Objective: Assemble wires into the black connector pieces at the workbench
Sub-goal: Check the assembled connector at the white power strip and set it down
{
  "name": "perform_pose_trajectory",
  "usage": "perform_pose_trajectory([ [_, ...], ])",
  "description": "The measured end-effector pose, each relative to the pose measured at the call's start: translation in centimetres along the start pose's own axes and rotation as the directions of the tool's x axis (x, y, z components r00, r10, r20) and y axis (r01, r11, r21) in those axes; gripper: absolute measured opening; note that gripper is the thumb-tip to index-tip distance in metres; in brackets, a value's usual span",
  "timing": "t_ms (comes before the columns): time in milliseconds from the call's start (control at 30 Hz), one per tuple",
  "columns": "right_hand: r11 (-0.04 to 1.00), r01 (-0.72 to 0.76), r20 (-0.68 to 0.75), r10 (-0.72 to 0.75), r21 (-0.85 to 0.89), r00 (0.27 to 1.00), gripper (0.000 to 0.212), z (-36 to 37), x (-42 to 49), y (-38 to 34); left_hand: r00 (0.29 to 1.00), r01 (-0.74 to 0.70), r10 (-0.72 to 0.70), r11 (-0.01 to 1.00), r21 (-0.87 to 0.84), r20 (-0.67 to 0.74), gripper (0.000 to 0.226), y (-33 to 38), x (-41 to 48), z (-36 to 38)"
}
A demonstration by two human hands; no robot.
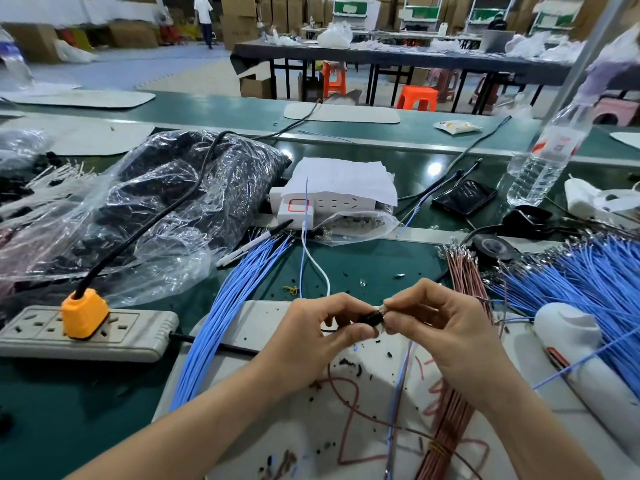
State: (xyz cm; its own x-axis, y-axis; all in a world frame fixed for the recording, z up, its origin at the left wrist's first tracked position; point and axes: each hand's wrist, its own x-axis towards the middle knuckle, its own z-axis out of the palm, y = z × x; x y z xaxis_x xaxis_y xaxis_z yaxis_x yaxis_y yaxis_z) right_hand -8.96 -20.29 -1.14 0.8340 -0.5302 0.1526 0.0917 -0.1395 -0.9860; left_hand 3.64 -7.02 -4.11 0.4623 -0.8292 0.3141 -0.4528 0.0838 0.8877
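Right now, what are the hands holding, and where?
Left hand pinches the black connector by its body; right hand pinches a wire end at the connector's mouth.

Black connector (372,317) pinched between left hand (311,329) and right hand (434,322), blue wire (398,382) hanging beneath, blue bundle (221,323) lying left, pink bundle (462,271) right, blue heap (588,271) farther right.

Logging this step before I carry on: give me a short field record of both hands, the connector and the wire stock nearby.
left hand: pinches black connector piece
right hand: pinches wire end against the connector piece
blue wires: bundle left of the hands; bigger pile at right
pink wires: bundle right of the hands
power strip: far left, orange plug seated
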Motion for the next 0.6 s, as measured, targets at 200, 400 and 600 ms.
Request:
perform_pose_trajectory([
  [200, 0.989, -0.074, 0.062, 0.066, 0.128, 0.996, 0.009, -0.46, 0.03, -0.24, 0.997, 0.023, -0.014, 0.993, -0.116, 0.077, 0.014, 0.23, -0.04, -0.21],
  [400, 0.983, -0.1, 0.107, 0.084, 0.156, 0.991, 0.009, -0.38, -0.02, 0.05, 0.988, 0.071, -0.043, 0.978, -0.195, 0.145, 0.012, 0.08, -0.06, -0.45],
  [600, 0.966, -0.112, 0.147, 0.078, 0.234, 0.986, 0.009, -0.37, 0.06, 0.16, 0.991, 0.11, -0.078, 0.936, -0.335, 0.107, 0.008, -0.33, -0.09, 0.13],
])
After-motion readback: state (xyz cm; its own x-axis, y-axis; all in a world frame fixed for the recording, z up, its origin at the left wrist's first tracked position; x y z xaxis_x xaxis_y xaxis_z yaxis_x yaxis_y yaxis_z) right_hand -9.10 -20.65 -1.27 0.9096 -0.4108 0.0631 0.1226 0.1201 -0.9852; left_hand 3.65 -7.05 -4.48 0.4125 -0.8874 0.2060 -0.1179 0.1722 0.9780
